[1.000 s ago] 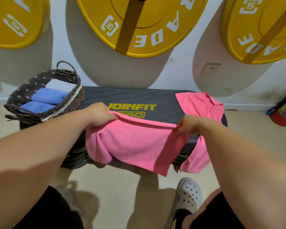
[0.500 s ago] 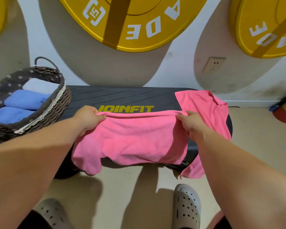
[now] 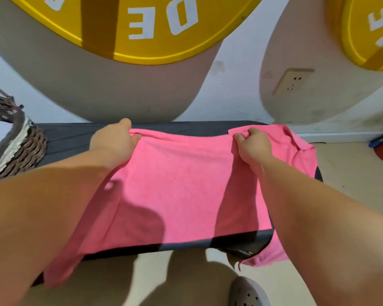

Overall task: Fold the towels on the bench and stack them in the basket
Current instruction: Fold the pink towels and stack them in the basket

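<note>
Against a pale wall hung with yellow weight plates (image 3: 155,29), a dark bench (image 3: 75,138) carries a pink towel (image 3: 181,186) spread flat across its top, one end drooping over the right edge. At the bench's left end sits a wicker basket (image 3: 20,149); its inside is out of sight. The left hand (image 3: 113,141) and right hand (image 3: 252,144) each pinch the towel's far edge, fingers closed on the cloth.
</note>
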